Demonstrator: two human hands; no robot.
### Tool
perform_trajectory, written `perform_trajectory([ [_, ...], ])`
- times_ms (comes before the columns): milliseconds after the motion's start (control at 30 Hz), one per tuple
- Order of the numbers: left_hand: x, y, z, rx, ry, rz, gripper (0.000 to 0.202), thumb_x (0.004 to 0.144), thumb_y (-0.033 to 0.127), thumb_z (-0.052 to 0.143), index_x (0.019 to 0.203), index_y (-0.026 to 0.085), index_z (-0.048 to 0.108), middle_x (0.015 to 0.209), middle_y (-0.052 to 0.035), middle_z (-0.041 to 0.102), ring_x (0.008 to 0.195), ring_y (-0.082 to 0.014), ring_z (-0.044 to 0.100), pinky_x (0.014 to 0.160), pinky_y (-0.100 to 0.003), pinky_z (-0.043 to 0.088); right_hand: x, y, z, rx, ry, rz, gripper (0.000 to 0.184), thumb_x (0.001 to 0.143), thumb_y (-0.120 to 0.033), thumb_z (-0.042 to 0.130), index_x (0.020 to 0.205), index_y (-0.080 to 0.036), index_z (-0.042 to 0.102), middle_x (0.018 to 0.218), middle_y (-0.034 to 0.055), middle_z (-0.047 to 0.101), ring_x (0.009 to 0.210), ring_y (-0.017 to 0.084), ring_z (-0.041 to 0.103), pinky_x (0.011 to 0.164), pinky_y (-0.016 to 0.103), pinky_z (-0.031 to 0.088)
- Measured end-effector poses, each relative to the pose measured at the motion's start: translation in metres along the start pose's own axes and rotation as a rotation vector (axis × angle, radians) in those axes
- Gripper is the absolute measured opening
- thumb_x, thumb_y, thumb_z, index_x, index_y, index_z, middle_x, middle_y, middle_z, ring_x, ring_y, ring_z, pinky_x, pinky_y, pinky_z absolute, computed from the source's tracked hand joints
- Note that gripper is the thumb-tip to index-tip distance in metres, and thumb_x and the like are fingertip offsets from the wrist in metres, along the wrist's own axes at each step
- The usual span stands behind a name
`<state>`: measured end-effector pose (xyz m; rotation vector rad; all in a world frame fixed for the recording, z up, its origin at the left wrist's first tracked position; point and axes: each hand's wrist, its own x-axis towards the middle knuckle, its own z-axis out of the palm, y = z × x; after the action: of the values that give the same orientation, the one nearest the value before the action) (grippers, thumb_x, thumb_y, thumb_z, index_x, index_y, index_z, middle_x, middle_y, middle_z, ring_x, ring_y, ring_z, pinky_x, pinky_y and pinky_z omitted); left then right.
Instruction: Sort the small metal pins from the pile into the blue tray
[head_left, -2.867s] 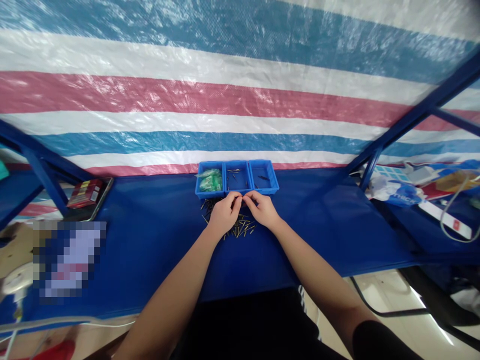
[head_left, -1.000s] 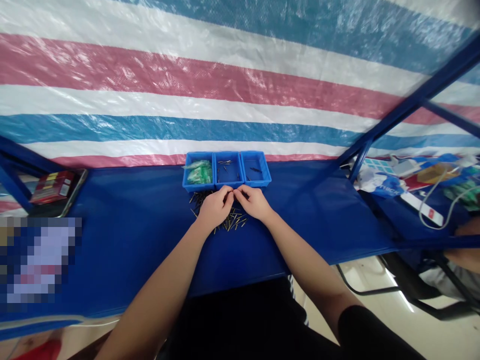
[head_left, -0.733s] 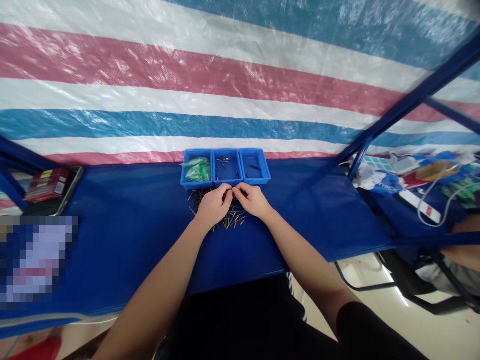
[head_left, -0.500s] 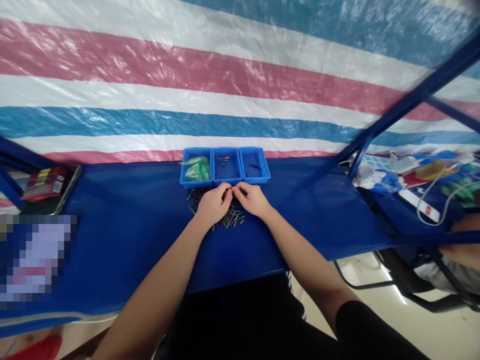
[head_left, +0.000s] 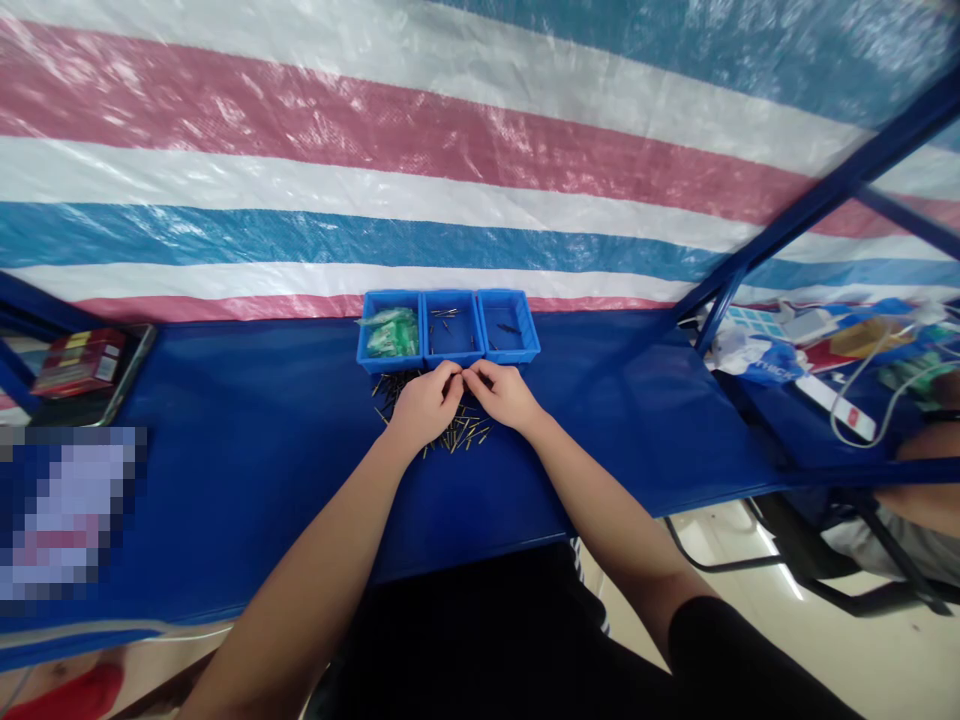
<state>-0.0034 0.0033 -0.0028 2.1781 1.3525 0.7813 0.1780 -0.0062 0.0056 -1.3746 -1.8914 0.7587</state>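
Left hand [head_left: 425, 404] and right hand [head_left: 504, 394] fingertips pinched together over scattered pins [head_left: 459, 436]; pinched item too small to identify. Blue trays [head_left: 448, 326] just behind.

A striped tarp [head_left: 450, 150] in red, white and blue is hanging as the back wall behind the blue surface [head_left: 247, 440]. Blue frame bars [head_left: 817, 200] are slanting up at right, and light is glaring off the pale floor [head_left: 757, 590].

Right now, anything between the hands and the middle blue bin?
Nothing visible. The left hand and right hand meet fingertip to fingertip over the loose pins, just short of the middle blue bin; only its low front wall lies between.
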Motion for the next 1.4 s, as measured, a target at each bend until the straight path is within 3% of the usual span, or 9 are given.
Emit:
perform_trajectory([
  [1400, 0.0022, 0.0039, -0.0028, 0.072, -0.065, -0.028, 0.025, 0.101, 0.037, 0.041, 0.108, 0.023, 0.061, 0.082, -0.0022, 0.068, 0.073, -0.0189, 0.063, 0.064, -0.028, 0.036, 0.0022, 0.0034, 0.0002, 0.006, -0.012, -0.018, 0.036, 0.100, -0.044, 0.048, 0.083, -0.016, 0.063, 0.070, -0.0009, 0.060, 0.061, 0.008, 0.050, 0.063, 0.023, 0.036],
])
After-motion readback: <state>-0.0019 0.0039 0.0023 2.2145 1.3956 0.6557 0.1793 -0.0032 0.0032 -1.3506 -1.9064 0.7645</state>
